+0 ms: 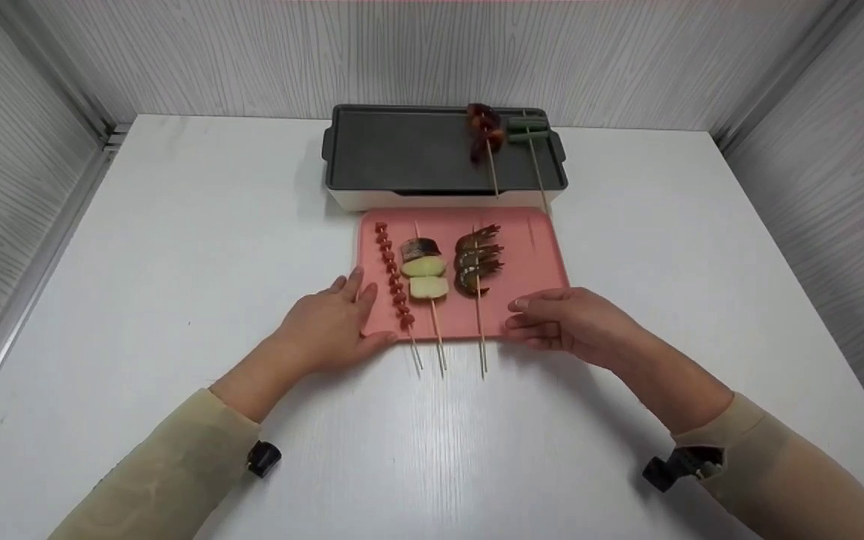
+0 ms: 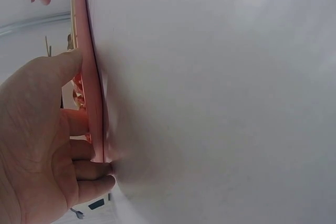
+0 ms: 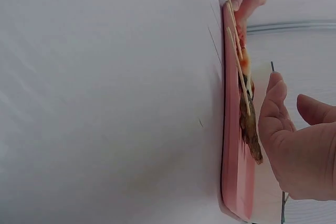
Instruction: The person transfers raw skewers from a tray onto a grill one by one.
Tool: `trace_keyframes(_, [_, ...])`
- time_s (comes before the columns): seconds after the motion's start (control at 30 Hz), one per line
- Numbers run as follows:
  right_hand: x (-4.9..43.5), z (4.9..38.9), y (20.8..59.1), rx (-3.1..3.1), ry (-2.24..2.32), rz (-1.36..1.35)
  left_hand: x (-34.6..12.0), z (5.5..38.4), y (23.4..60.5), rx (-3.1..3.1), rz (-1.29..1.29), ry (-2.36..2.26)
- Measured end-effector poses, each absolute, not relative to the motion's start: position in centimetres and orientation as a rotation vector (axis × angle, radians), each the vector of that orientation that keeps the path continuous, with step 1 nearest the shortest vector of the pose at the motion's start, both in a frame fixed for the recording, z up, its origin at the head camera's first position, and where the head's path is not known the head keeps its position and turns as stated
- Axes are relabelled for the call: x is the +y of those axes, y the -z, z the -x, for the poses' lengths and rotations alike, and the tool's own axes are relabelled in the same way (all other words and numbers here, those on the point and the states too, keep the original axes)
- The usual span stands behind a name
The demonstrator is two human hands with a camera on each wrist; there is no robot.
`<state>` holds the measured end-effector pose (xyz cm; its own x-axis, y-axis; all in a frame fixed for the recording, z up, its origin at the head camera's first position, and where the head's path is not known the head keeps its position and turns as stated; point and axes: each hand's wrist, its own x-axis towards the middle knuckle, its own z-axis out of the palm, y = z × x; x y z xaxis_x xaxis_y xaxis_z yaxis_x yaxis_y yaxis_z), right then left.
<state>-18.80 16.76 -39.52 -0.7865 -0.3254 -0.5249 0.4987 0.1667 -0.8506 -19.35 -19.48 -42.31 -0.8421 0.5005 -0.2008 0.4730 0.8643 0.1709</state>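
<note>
My left hand [image 1: 331,326] rests at the near left corner of a pink tray [image 1: 529,262], fingers spread along its side and thumb against its front edge. Over the tray's near right part hovers my right hand [image 1: 571,322], fingers loosely bent and holding nothing; the right wrist view shows it apart from the tray. Three skewers lie on the tray: small red pieces [image 1: 392,270] at left, a dark-skinned chunk with pale slices [image 1: 424,276] in the middle, and shrimp [image 1: 469,262] to the right. Their stick ends overhang the front edge.
Behind the tray stands a grill with a black plate [image 1: 402,150] and white base [image 1: 364,200]. On its right side lie a skewer of dark red pieces [image 1: 484,131] and one of green pieces [image 1: 528,130]. Pale grained panels [image 1: 252,60] enclose the white table [image 1: 214,217].
</note>
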Motion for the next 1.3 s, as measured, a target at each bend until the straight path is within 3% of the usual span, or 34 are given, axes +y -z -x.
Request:
trace_keyframes(0.43, [16.0, 16.4, 41.0, 1.739, 1.686, -0.153, -19.4, 19.5, 42.4, 2.815, -0.755, -0.152])
trace_keyframes(1.3, [15.0, 15.8, 42.0, 1.667, 1.676, -0.132, -19.5, 19.5, 42.6, 2.815, -0.746, -0.174])
